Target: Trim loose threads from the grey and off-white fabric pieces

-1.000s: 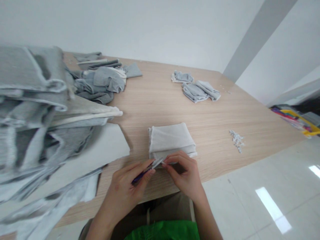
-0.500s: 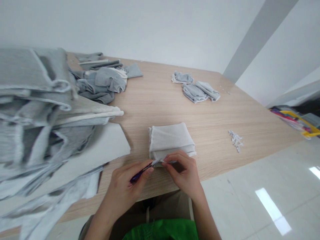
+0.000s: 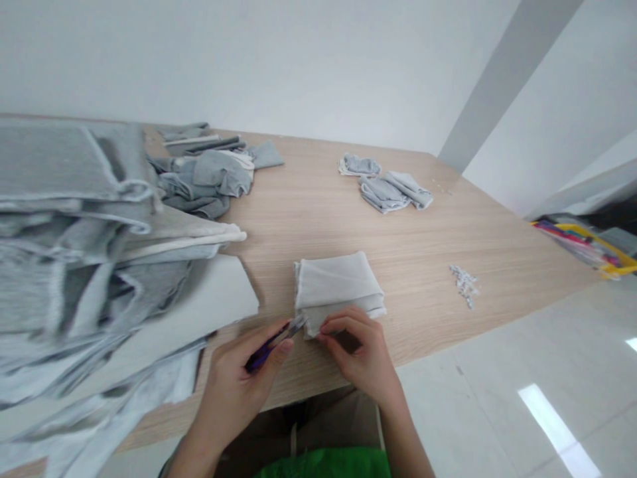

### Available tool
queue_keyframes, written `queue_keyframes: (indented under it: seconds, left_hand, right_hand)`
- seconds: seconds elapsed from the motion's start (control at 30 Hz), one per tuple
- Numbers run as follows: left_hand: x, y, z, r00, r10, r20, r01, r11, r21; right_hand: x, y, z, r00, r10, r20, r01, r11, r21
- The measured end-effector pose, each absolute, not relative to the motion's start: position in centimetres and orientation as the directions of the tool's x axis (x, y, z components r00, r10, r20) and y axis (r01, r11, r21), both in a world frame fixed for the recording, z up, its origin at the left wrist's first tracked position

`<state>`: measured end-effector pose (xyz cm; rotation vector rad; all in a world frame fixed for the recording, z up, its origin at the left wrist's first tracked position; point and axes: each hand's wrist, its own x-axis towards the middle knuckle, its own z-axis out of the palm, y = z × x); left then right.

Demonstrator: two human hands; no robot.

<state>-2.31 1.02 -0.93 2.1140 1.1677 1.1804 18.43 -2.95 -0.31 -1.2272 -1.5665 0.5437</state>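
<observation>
My left hand is closed around thread snips with a dark purple handle and metal blades. Their tips point up and right, close to the front left corner of a folded pale grey cloth. At that cloth's near edge, my right hand has thumb and index finger pinched together. What is between those fingertips is too small to make out. The cloth lies flat on the wooden table, its near part partly covered by my right fingers.
A tall heap of grey and white cloth pieces fills the left side. Behind it sits a crumpled grey cloth pile. Folded cloths lie at the back, small white scraps to the right. A yellow-edged bin stands beyond the right edge.
The snips in my left hand have drawn back left and down from my right fingertips, leaving a gap. The whole view has shifted slightly. My right hand keeps its pinch by the cloth's edge.
</observation>
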Motion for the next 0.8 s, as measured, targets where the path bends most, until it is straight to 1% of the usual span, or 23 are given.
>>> queue_keyframes:
  seconds: [0.17, 0.27, 0.4, 0.47, 0.5, 0.53, 0.57, 0.6, 0.63, 0.67, 0.7, 0.73, 0.8]
  left_hand:
    - [-2.9, 1.0, -1.4, 0.232, 0.854, 0.466, 0.505, -0.515, 0.693]
    - [-3.1, 1.0, -1.5, 0.202, 0.864, 0.461, 0.513, -0.495, 0.701]
    - [-3.0, 1.0, -1.4, 0.199, 0.850, 0.488, 0.510, -0.515, 0.689]
    - [-2.9, 1.0, -1.1, 0.194, 0.845, 0.499, 0.509, -0.521, 0.685]
    - [-2.9, 1.0, -1.0, 0.193, 0.841, 0.505, 0.502, -0.527, 0.685]
    - [-2.9, 0.9, -0.9, 0.194, 0.838, 0.510, 0.498, -0.532, 0.685]
    - [-2.8, 0.9, -0.8, 0.193, 0.834, 0.516, 0.495, -0.537, 0.683]
    - [-2.8, 0.9, -0.7, 0.192, 0.831, 0.522, 0.495, -0.541, 0.680]
    - [-2.8, 0.9, -0.7, 0.192, 0.828, 0.526, 0.498, -0.544, 0.675]
    - [-2.7, 1.0, -0.7, 0.194, 0.826, 0.530, 0.502, -0.547, 0.670]
    - [-2.7, 1.0, -0.7, 0.193, 0.824, 0.533, 0.505, -0.549, 0.666]
    - [-2.7, 1.0, -0.7, 0.191, 0.822, 0.537, 0.505, -0.551, 0.664]
    - [-2.7, 1.0, -0.6, 0.187, 0.819, 0.542, 0.501, -0.554, 0.665]
  right_hand:
    - [18.2, -3.1, 0.0, 0.102, 0.867, 0.487, 0.391, 0.415, -0.821]
    - [18.2, -3.4, 0.4, 0.108, 0.835, 0.539, 0.381, 0.466, -0.799]
    - [20.5, -4.4, 1.5, 0.136, 0.796, 0.591, 0.482, 0.468, -0.741]
    - [23.3, -4.9, 2.3, 0.217, 0.742, 0.634, 0.569, 0.431, -0.700]
    - [25.2, -5.1, 2.7, 0.289, 0.690, 0.664, 0.620, 0.393, -0.679]
    - [27.3, -5.1, 3.1, 0.368, 0.625, 0.689, 0.681, 0.323, -0.657]
    - [29.5, -5.1, 3.5, 0.447, 0.553, 0.703, 0.745, 0.205, -0.635]
    - [31.8, -4.9, 3.9, 0.492, 0.513, 0.704, 0.795, 0.065, -0.603]
    - [34.2, -4.7, 4.2, 0.509, 0.510, 0.693, 0.832, -0.085, -0.548]
    - [36.5, -4.4, 4.4, 0.499, 0.547, 0.672, 0.857, -0.198, -0.476]
    - [38.6, -4.2, 4.5, 0.479, 0.598, 0.642, 0.875, -0.270, -0.402]
    - [40.5, -3.9, 4.5, 0.445, 0.665, 0.600, 0.895, -0.305, -0.325]
    - [43.5, -3.5, 4.4, 0.364, 0.777, 0.514, 0.931, -0.314, -0.186]
